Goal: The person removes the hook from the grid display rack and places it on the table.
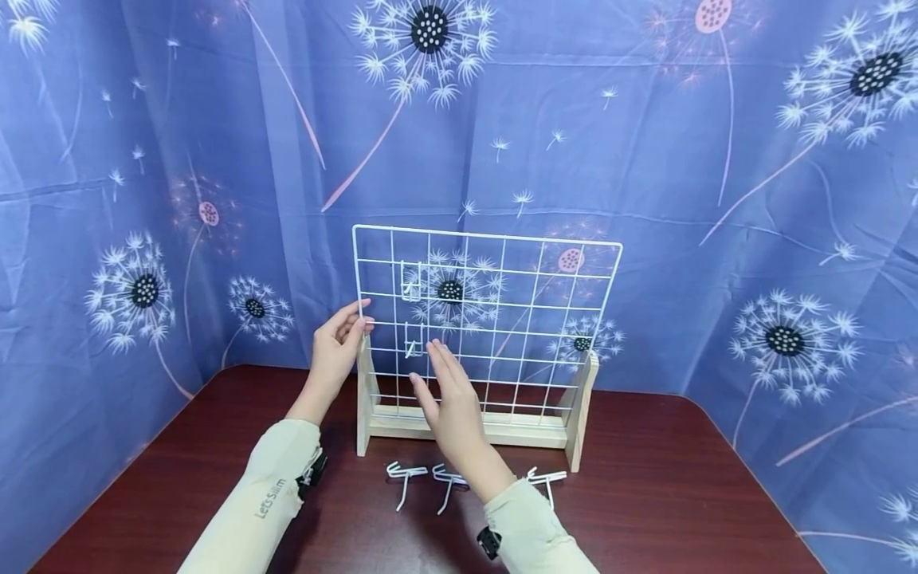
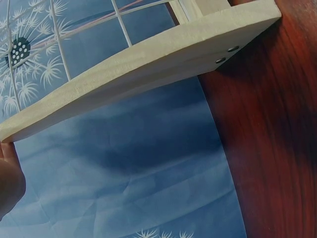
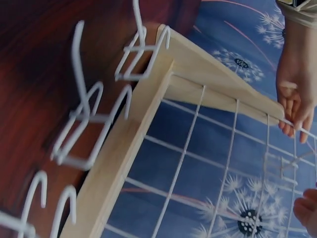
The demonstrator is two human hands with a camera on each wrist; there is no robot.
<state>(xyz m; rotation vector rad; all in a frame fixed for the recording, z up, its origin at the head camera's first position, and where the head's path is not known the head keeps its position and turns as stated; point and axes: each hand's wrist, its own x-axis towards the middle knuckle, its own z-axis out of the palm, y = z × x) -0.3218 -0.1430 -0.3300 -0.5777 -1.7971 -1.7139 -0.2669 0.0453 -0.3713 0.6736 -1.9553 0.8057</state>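
Note:
A white wire grid panel [image 1: 488, 235] stands upright in a pale wooden stand [image 1: 466, 429]. My left hand [image 1: 335, 351] pinches the panel's left edge wire, just above the top of the stand's left upright; the right wrist view shows this left hand [image 3: 295, 99] too. My right hand [image 1: 455, 406] is held up before the lower left of the grid, fingers straight and thumb apart, holding nothing. Close to its fingertips, a white wire hook [image 1: 413, 348] hangs on the grid. Another hook [image 1: 410, 291] hangs above that one. Whether the right fingertips touch the grid cannot be told.
On the dark red table [image 1: 667, 486], in front of the stand, lie a left hook [image 1: 406, 472], a middle hook [image 1: 448, 477] and a right hook [image 1: 547, 477]. My right forearm passes over this row and hides part of it. A blue dandelion-print curtain [image 1: 645, 175] surrounds the table's back and sides.

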